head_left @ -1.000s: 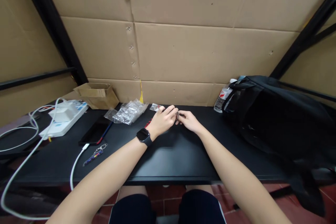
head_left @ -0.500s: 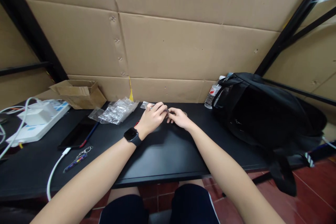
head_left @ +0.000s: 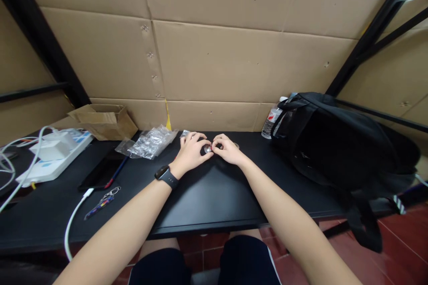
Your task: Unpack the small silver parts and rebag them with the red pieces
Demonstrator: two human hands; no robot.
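My left hand (head_left: pixel 190 153), with a black smartwatch (head_left: pixel 166 176) on its wrist, rests on the black desk (head_left: pixel 207 196) with fingers curled. My right hand (head_left: pixel 228 149) meets it fingertip to fingertip. Between the two hands a small shiny object (head_left: pixel 207 148) is pinched; it is too small to name. A small clear plastic bag (head_left: pixel 185 134) lies just behind my left hand. A pile of crumpled clear plastic bags (head_left: pixel 147 141) lies to the left of both hands.
A black backpack (head_left: pixel 337 142) fills the desk's right side, with a water bottle (head_left: pixel 271 123) beside it. At left are a phone (head_left: pixel 100 173), a white power strip with cables (head_left: pixel 50 158), a keychain (head_left: pixel 100 202) and an open cardboard box (head_left: pixel 103 120). Cardboard lines the wall.
My left hand has turned palm down and flattened toward the desk. Both hands shifted slightly, still joined on the small object. The camera tilted a little.
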